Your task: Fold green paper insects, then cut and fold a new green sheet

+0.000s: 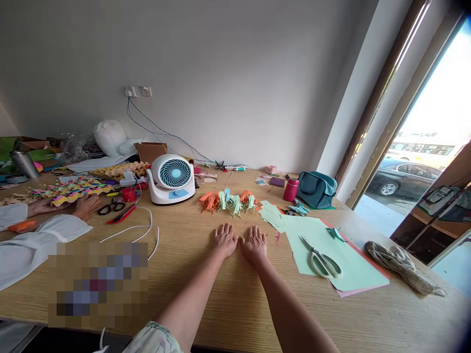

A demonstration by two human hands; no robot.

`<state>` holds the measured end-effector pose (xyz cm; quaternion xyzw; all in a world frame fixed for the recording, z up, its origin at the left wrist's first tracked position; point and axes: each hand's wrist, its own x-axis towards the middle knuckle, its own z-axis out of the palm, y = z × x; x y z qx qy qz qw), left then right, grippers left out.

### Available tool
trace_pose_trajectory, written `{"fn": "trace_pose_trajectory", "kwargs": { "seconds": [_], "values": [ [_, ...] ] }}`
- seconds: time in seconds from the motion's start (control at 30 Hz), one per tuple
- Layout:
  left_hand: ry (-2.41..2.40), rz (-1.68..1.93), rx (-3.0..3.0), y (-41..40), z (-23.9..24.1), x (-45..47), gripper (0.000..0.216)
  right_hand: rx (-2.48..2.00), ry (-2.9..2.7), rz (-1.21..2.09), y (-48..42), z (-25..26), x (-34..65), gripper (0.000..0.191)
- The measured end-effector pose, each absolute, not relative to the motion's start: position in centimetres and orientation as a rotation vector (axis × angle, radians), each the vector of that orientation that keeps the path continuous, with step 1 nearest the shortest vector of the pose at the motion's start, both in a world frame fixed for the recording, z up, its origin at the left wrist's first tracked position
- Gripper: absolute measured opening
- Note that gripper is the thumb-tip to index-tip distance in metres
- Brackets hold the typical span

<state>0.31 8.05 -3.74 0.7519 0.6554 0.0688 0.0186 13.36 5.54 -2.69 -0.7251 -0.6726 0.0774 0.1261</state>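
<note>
Both of my hands lie palm down on the wooden table, side by side with the thumbs almost meeting. My left hand is flat and holds nothing. Flat as well, my right hand has its fingers stretched forward and nothing in it. Just beyond the fingertips stands a row of folded paper figures, orange ones at the left and pale green ones in the middle. To the right, small pale green paper sheets are spread out. White-handled scissors rest on large pale green paper.
A white fan stands at the back left, its white cable looping over the table. A co-worker's hands are at the far left, by a colourful wavy paper piece. Back right are a pink flask and a teal bag.
</note>
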Motion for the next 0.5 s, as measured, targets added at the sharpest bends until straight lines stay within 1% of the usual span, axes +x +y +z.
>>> {"fn": "trace_pose_trajectory", "kwargs": {
  "seconds": [0.5],
  "values": [
    [2.046,0.228,2.347,7.85,-3.83,0.21,0.062,-2.107,-1.942,0.217,5.41,-2.5,13.23,0.074]
  ]
}}
